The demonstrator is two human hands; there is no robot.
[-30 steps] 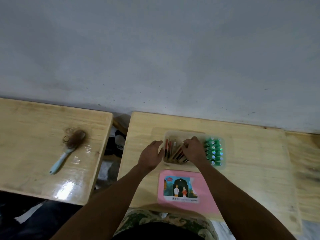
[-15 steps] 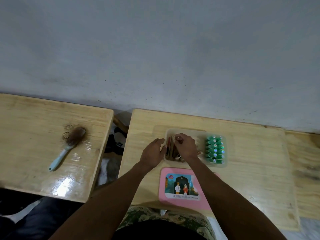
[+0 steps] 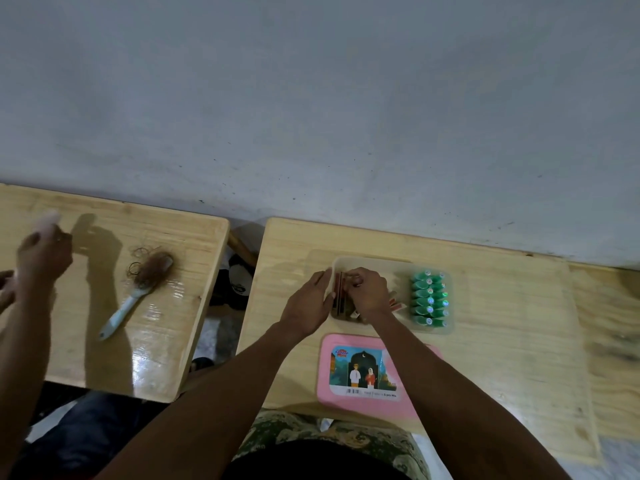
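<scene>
Sorting apparently half done: right hand (image 3: 369,292) pinches upright brown packets (image 3: 341,292) at the left end of the clear tray (image 3: 367,260) near the tabletop's (image 3: 519,323) back edge, left hand (image 3: 308,306) pressing straight-fingered on its wall — green bottles (image 3: 428,301) already ranked, tumbled packets (image 3: 395,303) and pink lid (image 3: 332,393) left.

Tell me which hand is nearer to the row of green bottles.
Right. The right hand is in the clear tray, pinching brown packets, just left of the green bottles. The left hand rests against the tray's left wall, farther off.
</scene>
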